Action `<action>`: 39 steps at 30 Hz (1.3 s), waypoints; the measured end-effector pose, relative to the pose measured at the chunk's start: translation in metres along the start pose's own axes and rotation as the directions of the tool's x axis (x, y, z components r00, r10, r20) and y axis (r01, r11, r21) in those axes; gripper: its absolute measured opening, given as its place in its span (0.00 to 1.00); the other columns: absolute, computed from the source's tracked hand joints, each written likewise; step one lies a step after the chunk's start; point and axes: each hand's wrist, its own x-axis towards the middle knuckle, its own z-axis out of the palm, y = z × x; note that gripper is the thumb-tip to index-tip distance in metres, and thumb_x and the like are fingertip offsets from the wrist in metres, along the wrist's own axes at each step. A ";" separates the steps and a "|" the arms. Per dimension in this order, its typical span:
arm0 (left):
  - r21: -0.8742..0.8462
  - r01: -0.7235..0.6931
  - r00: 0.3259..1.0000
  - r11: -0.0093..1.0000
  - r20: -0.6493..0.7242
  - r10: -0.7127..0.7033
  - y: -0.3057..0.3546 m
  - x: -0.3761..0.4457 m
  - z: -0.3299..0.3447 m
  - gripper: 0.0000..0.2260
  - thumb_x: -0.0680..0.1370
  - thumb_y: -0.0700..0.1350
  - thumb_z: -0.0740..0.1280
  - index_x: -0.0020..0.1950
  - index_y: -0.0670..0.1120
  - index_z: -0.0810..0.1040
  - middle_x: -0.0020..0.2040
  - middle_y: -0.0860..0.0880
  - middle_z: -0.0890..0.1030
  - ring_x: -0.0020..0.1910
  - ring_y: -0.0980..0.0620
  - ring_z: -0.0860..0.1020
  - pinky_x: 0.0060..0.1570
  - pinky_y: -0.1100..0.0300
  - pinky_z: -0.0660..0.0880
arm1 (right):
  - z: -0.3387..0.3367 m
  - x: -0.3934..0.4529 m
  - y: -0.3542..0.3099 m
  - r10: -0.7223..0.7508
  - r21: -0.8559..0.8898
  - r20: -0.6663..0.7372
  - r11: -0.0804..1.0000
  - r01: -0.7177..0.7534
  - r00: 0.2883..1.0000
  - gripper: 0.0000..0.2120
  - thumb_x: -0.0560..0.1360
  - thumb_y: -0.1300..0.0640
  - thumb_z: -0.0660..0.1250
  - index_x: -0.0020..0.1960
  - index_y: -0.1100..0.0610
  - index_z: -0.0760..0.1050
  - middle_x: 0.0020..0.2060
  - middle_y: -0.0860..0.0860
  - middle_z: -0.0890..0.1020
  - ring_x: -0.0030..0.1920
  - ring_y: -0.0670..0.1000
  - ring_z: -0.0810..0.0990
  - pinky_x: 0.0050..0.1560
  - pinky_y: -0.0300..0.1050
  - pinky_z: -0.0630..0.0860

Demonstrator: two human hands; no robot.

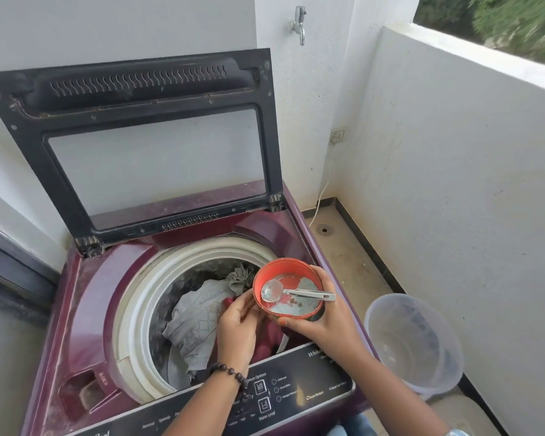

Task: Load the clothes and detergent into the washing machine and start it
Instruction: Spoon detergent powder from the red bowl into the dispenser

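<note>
A maroon top-loading washing machine [85, 294] stands with its black-framed lid [139, 146] raised. Grey and red clothes [195, 322] lie in the drum. My right hand [321, 319] holds an orange bowl [288, 269] over the drum's right rim; pale blue detergent powder [306, 305] and a metal spoon [296, 293] lie in it. My left hand [236, 328], with a bead bracelet on the wrist, touches the bowl's left edge with its fingertips. The black control panel [296, 391] runs along the machine's front.
A clear plastic bucket [416, 341] stands on the floor right of the machine. White balcony walls close in on the back and right. A tap [299, 23] and a socket [339, 135] are on the back wall, a floor drain [324, 229] in the corner.
</note>
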 end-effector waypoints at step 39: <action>0.159 -0.229 0.947 0.960 0.263 0.183 0.044 -0.029 0.117 0.30 0.76 0.63 0.54 0.72 0.48 0.72 0.69 0.52 0.76 0.70 0.55 0.71 0.72 0.53 0.66 | -0.120 -0.027 0.004 0.029 0.078 -0.279 0.997 -0.008 0.960 0.40 0.62 0.47 0.82 0.68 0.43 0.67 0.56 0.35 0.79 0.57 0.34 0.76 0.53 0.27 0.73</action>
